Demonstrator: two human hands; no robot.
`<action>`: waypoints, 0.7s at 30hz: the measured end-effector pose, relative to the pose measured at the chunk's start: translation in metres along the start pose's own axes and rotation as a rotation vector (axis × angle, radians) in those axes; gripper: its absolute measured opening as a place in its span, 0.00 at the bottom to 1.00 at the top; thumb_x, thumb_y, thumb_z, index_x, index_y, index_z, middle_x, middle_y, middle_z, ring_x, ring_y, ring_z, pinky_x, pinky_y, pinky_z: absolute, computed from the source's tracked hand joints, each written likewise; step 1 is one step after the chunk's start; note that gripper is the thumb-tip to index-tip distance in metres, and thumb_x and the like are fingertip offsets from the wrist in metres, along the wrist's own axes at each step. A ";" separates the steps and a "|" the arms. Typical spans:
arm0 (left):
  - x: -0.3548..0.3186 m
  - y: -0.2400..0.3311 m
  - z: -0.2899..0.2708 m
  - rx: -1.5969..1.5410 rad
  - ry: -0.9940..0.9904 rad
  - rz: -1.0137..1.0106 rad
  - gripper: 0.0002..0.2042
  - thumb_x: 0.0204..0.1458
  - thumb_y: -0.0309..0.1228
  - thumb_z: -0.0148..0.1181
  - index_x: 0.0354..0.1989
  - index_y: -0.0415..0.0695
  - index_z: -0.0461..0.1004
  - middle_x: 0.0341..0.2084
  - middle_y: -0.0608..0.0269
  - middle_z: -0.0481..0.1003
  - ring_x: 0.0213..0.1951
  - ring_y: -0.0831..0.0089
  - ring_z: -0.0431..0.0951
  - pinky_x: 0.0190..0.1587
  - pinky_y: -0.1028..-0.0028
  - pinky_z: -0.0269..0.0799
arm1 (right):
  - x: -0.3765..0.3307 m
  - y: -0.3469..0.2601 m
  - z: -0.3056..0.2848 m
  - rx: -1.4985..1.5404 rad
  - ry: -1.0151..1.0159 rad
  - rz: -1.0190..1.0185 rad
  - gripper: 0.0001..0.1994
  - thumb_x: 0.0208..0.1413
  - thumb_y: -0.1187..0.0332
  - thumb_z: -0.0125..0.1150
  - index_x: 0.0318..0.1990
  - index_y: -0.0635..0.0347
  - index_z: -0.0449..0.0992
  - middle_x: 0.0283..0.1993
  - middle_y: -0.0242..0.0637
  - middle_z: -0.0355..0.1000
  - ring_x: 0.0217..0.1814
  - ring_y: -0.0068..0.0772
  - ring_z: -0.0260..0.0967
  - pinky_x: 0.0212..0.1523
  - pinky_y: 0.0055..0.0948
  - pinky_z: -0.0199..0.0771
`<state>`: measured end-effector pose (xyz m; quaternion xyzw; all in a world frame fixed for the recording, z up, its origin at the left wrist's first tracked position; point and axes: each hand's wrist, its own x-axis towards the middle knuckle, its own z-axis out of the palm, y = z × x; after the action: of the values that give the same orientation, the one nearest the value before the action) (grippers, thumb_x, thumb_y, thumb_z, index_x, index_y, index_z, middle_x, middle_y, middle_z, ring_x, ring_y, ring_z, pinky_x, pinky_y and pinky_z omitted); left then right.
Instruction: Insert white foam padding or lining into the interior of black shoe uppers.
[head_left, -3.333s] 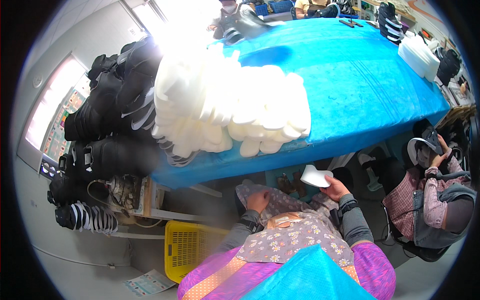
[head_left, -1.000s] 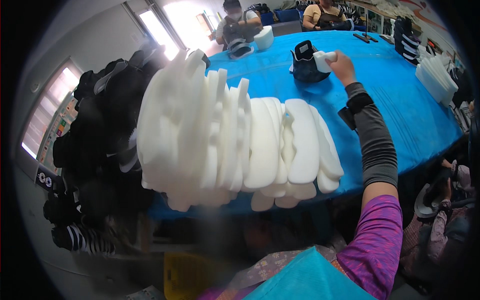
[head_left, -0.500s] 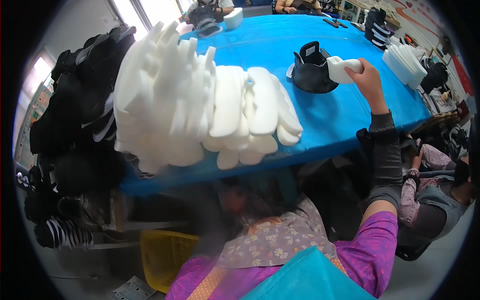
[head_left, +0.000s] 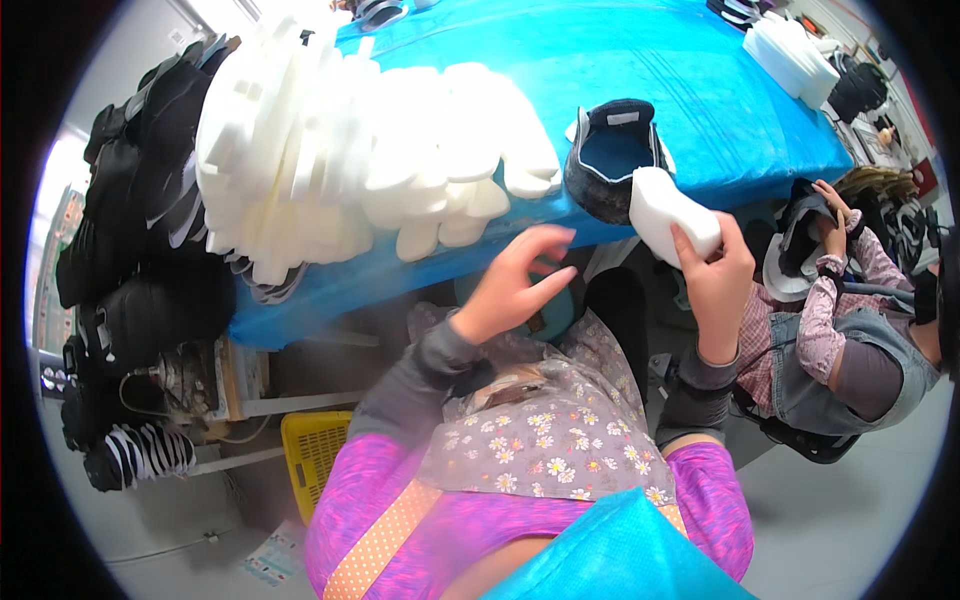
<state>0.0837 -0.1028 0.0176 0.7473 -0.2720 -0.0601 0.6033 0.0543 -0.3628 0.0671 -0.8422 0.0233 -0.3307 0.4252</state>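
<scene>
The right grip is pinching a white foam insert, the right hand holding it just below the table's near edge, while the left hand is hanging spread and empty over the lap. Just beyond, a dark shoe upper is sitting open on the blue table, beside a big heap of white foam pieces. Steadying that upper with the free hand looks wise, feeding the foam in narrow end first.
</scene>
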 end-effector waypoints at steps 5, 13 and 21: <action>0.064 -0.012 0.045 0.472 0.514 0.356 0.20 0.52 0.24 0.64 0.55 0.43 0.72 0.62 0.54 0.66 0.57 0.55 0.72 0.57 0.61 0.70 | -0.026 0.004 0.005 0.064 -0.011 0.036 0.14 0.50 0.69 0.74 0.40 0.67 0.76 0.34 0.46 0.77 0.34 0.36 0.76 0.36 0.31 0.74; 0.074 -0.044 0.048 0.469 0.393 0.461 0.10 0.46 0.22 0.67 0.36 0.43 0.74 0.46 0.54 0.75 0.55 0.51 0.72 0.55 0.60 0.71 | -0.043 0.000 -0.060 0.182 0.060 -0.149 0.17 0.45 0.66 0.74 0.37 0.65 0.74 0.38 0.40 0.73 0.40 0.30 0.69 0.44 0.29 0.68; 0.067 -0.041 0.045 0.462 0.322 0.501 0.16 0.45 0.37 0.72 0.35 0.42 0.72 0.41 0.51 0.69 0.51 0.50 0.69 0.54 0.58 0.68 | 0.060 -0.003 -0.025 0.917 -0.130 0.021 0.25 0.59 0.68 0.63 0.61 0.71 0.65 0.55 0.42 0.71 0.58 0.34 0.69 0.62 0.33 0.65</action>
<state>0.1349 -0.1691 -0.0167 0.7738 -0.3544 0.2705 0.4500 0.0857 -0.3979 0.1118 -0.5858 -0.1438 -0.2491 0.7577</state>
